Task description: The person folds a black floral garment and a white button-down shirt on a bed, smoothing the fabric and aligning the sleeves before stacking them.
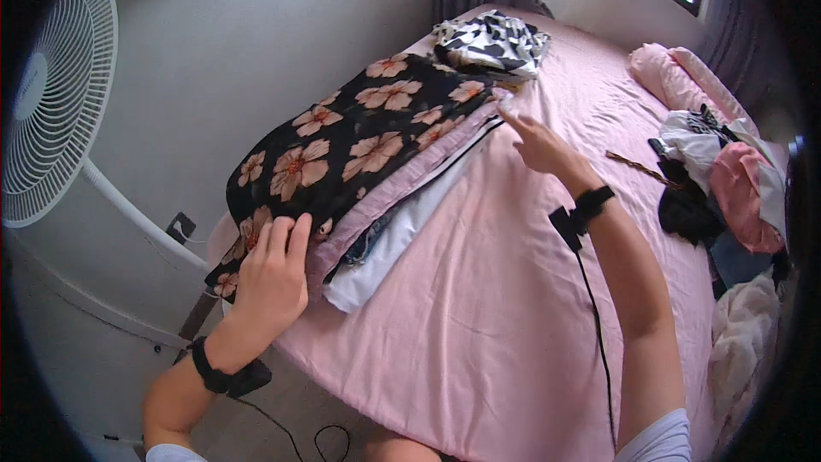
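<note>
A black cloth (pixel 351 137) with large peach flowers lies on top of a stack of folded clothes along the bed's left side. Under it show a pale pink layer (pixel 402 180), a dark denim piece (pixel 369 239) and a white cloth (pixel 376 278). My left hand (pixel 275 269) rests over the near end of the floral cloth, its fingers stretched out on the fabric and its thumb hidden. At the far right corner of the stack is my right hand (pixel 547 147), index finger extended to the fabric edge and the other fingers loosely bent.
Beyond the stack sits a folded black-and-white patterned cloth (pixel 492 41). A heap of mixed clothes (pixel 740 192) and a braided brown cord (pixel 641 168) lie on the right of the pink-sheeted bed (pixel 479 316). A white standing fan (pixel 60 94) stands at the left.
</note>
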`<state>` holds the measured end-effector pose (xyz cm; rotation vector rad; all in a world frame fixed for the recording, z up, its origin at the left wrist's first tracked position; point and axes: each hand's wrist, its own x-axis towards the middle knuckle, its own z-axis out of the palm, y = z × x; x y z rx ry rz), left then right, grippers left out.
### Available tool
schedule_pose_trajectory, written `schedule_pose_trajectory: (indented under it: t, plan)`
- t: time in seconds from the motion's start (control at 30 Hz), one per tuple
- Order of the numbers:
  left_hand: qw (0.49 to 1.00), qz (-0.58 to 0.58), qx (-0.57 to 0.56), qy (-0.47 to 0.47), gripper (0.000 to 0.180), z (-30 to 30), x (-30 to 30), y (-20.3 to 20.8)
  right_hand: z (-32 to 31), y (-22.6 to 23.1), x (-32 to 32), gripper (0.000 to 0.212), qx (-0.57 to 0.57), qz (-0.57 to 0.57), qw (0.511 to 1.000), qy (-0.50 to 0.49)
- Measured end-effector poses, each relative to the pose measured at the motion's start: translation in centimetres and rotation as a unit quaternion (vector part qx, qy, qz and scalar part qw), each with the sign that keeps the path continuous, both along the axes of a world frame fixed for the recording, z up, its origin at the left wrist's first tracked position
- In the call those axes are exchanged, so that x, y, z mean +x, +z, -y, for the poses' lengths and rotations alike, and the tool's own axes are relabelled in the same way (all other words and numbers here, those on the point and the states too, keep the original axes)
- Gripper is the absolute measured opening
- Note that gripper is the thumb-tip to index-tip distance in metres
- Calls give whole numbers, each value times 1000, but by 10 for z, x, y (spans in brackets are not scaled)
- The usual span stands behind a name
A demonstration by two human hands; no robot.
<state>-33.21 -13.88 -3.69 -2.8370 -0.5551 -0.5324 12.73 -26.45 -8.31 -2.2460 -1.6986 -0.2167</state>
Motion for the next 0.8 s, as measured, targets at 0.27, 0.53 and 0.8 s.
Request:
schedule_pose_trajectory:
  t: [0.27,0.53,0.8]
  plan:
    - [990,82,-73,-85,44,27,45,47,178,29,13,51,-205,-95,969,-104]
    - [989,-102,-95,-51,68,-32,270,71,270,22,-12,31,2,-501,864,-44]
    - [974,-129,159,-101,25,-23,441,33,305,-12,-8,19,106,-565,818,9]
